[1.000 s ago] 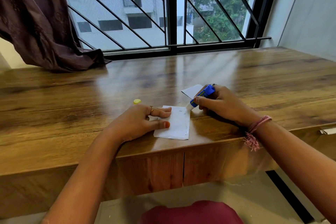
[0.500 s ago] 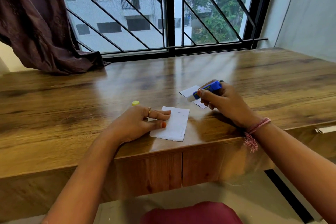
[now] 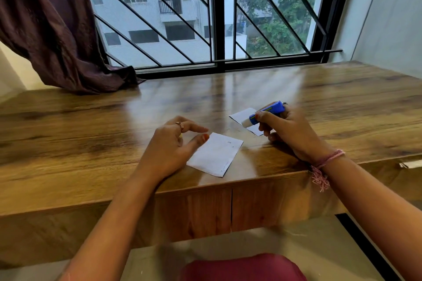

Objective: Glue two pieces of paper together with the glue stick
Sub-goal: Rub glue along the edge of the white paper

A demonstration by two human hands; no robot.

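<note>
A white paper rectangle (image 3: 216, 154) lies on the wooden desk (image 3: 91, 139) near its front edge. My left hand (image 3: 173, 146) hovers at the paper's left edge with fingers apart and lifted, thumb tip near the paper's corner. A second, smaller white paper (image 3: 245, 116) lies further back to the right. My right hand (image 3: 287, 130) grips an uncapped blue glue stick (image 3: 266, 113), its white tip pointing left-down just above that second paper. The yellow cap is mostly hidden behind my left hand.
A dark curtain (image 3: 52, 29) drapes onto the desk's back left. A barred window (image 3: 217, 13) runs along the back edge and a wall (image 3: 388, 13) closes the right side. A drawer handle (image 3: 411, 164) shows at the right below the desk front.
The right hand carried the glue stick off the near paper, back and right, over the second paper. The left hand lifted its fingers off the near paper, which turned slightly.
</note>
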